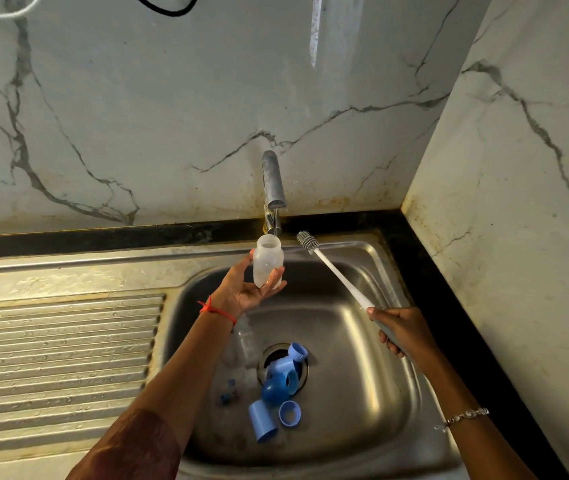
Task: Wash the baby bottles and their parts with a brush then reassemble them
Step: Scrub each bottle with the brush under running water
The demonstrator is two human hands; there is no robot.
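Clear bottle (268,261) upright, mouth up, right under the tap (272,181). Left hand (245,289) cups its base, thumb and fingers wrapped round it. Right hand (401,332) grips the brush (331,268) by the handle end; the head is just beside the mouth, not in.

Likely step: feed the head straight down the neck, hold the bottle steady, twist. The spout crowds the mouth, so tilt the bottle toward the brush.

Blue parts (278,386) and second bottle (243,344) lie at the drain. Sink (362,245) has room on the right; side wall near that arm.

Frosted plastic bottle (268,261), shiny steel sink (362,375), veined marble wall (172,116)
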